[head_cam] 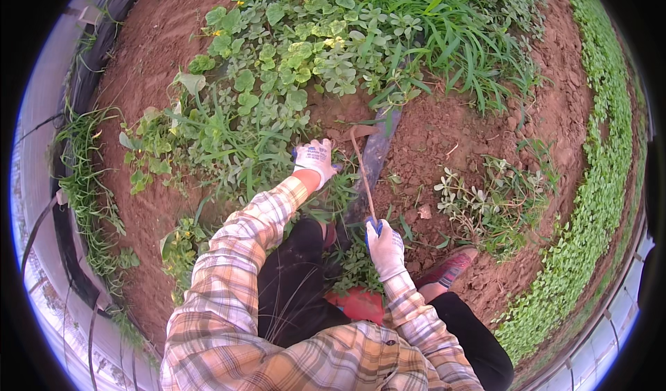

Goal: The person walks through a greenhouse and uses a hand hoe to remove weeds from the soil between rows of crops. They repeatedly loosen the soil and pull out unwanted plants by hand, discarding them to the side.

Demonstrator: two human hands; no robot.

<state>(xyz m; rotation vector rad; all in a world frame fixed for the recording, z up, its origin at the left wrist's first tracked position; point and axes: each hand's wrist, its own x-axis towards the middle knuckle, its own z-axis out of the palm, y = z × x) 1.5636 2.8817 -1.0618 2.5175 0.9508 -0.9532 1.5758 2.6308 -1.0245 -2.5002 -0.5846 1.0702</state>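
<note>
My left hand point(315, 162), in a white knit glove with a blue coating, is palm down at the edge of the weeds point(333, 196). Its fingers are partly hidden, so I cannot tell whether they hold any stems. In a matching glove, my right hand point(386, 248) is closed around the thin wooden handle point(365, 183) of a small hand hoe. The hoe's metal blade point(359, 132) lies low over the soil, ahead and to the right of my left hand. Beside the blade runs a dark plastic strip point(381, 136), partly covered by leaves.
Yellow-flowered vines point(296, 58) and tall grass point(458, 37) grow ahead. A heap of uprooted weeds point(494, 198) lies on the reddish soil point(432, 136) at right. Low green seedlings point(606, 110) form a band further right. Plastic sheeting point(47, 105) borders the left. Something red point(359, 303) is between my legs.
</note>
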